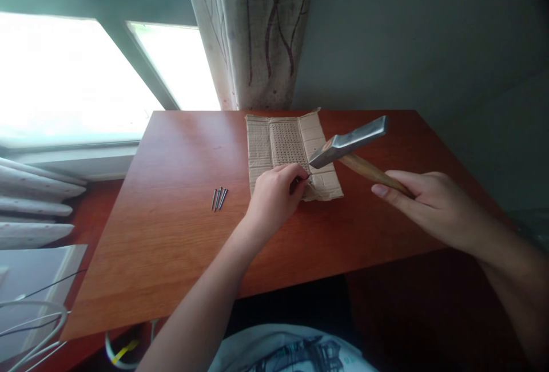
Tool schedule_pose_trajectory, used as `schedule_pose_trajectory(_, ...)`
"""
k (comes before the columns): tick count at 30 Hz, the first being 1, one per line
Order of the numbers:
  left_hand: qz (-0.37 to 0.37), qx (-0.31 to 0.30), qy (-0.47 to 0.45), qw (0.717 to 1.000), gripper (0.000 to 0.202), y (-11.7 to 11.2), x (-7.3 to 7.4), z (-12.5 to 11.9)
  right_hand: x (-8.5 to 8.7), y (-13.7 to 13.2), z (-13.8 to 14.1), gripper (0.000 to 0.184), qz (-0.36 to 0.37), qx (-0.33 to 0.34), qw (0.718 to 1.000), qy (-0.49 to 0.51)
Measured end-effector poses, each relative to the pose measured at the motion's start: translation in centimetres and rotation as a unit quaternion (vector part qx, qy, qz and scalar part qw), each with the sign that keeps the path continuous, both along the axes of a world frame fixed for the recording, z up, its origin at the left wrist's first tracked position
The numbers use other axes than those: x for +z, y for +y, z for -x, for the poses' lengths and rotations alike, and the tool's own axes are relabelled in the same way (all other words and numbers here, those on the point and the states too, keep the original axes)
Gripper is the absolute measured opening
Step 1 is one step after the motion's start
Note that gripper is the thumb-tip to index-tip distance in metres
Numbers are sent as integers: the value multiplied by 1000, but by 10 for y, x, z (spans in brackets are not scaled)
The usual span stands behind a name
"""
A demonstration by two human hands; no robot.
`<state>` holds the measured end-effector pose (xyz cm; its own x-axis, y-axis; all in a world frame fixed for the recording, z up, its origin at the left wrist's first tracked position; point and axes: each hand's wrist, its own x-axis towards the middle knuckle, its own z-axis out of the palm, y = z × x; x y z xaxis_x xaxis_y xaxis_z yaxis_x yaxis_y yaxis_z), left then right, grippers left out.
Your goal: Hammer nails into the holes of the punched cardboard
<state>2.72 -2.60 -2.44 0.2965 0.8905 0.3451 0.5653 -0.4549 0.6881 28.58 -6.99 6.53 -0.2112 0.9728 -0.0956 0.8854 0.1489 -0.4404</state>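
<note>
My right hand grips the wooden handle of a hammer, whose steel head hangs just above a flattened piece of cardboard full of small holes. My left hand rests on the cardboard's near edge, fingers pinched on something small beneath the hammer head; it looks like a nail but is mostly hidden. A few loose nails lie on the red-brown wooden table to the left of my left hand.
A patterned curtain hangs behind the table beside a bright window. A grey wall stands to the right. White cables and pale objects sit at the lower left, off the table's edge.
</note>
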Motion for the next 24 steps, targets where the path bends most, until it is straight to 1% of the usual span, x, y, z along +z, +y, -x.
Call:
schedule_pose_trajectory(3, 0, 0, 2, 1000, 11, 0, 0, 0, 1, -1, 0, 53, -2, -3, 1000, 2)
schedule_pose_trajectory(8, -1, 4, 8, 1000, 10, 1, 0, 0, -2, -2, 3, 53, 27, 8, 1000, 0)
schedule_pose_trajectory(13, 8, 1, 4, 1000, 11, 0, 0, 0, -2, -2, 3, 53, -1, 0, 1000, -1)
schedule_pose_trajectory(17, 10, -1, 9, 1000, 9, 1, 1, 0, -3, -3, 3, 53, 19, 5, 1000, -4)
schedule_pose_trajectory(22, 12, -1, 7, 1000, 11, 0, 1, 1, -3, -4, 1, 52, -1, -5, 1000, -5)
schedule_pose_trajectory(24, 12, 0, 11, 1000, 10, 0, 1, 1, -4, -4, 1, 53, 8, -6, 1000, -5)
